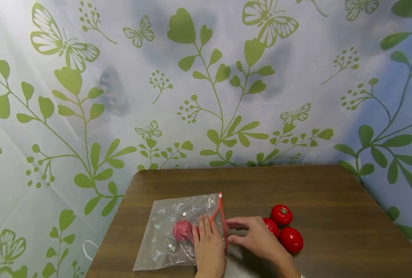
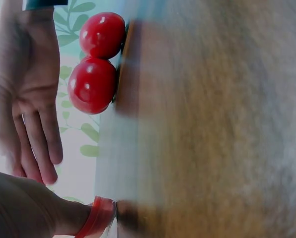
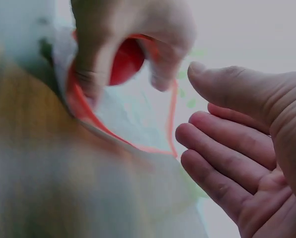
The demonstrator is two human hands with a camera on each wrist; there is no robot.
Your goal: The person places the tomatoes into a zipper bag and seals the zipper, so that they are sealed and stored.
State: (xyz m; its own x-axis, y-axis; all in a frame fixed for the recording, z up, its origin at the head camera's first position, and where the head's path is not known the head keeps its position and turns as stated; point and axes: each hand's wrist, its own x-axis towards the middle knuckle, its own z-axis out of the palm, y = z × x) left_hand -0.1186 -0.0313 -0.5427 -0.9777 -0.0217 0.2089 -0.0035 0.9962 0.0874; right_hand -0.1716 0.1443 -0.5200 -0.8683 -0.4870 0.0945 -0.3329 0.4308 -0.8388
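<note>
With our left hand (image 1: 209, 247) we're gripping the plastic bag (image 1: 154, 239) right at its red-edged mouth (image 1: 223, 224), and the right-wrist view is showing that mouth gaping around our thumb and fingers. A red ball (image 3: 128, 62) is sitting in the gap between them; honestly, we can't tell if we're squeezing it too or only propping the bag around it. Our right hand (image 1: 256, 235) is hanging just beside the mouth, fingers straight, thumb apart, carrying nothing.

Our guess is that we're partway through bagging tomatoes. The next move is probably calling for the right hand to swing outward and pinch a tomato while the left grip is holding the mouth wide.

Going outward: a pinkish-red round thing (image 1: 182, 231) is lying inside the bag, just left of our left fingers. On the other side, just past the right hand, three red tomatoes are bunching up on the table (image 1: 331, 224). The nearest tomato (image 1: 271, 226) is hiding partly behind the right hand, the stemmed tomato (image 1: 281, 214) is sitting farther from us, and the outermost tomato (image 1: 291, 239) is lying to the right of the right wrist.
</note>
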